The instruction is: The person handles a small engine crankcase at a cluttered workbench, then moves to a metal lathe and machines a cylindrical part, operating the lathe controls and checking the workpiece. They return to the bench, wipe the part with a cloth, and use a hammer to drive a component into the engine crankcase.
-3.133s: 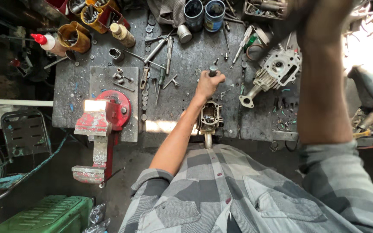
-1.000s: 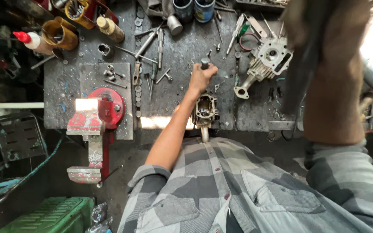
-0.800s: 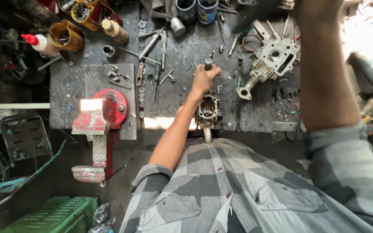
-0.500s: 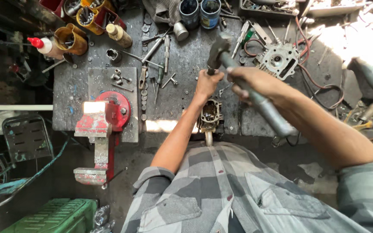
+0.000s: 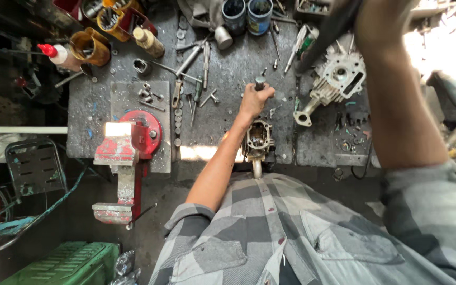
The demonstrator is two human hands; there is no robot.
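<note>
- One left hand [image 5: 255,100], fist clamped round a short metal punch [image 5: 260,83]; the punch's round top sticks out just above the knuckles.
- One small engine part [image 5: 258,141] at the bench's near edge, just below the left wrist; the punch stands beyond it, further onto the bench.
- One right arm [image 5: 397,95] raised high at the right of view; its hand is cut off by the top edge, so its grip cannot be told.
- One dark handle [image 5: 329,31] slants down from that hand.
- One red vise [image 5: 127,153] at the left of the grey bench [image 5: 228,63].
- Two dark cans [image 5: 247,15] at the far edge.
- One pale engine casing [image 5: 333,79] right of the fist.
</note>
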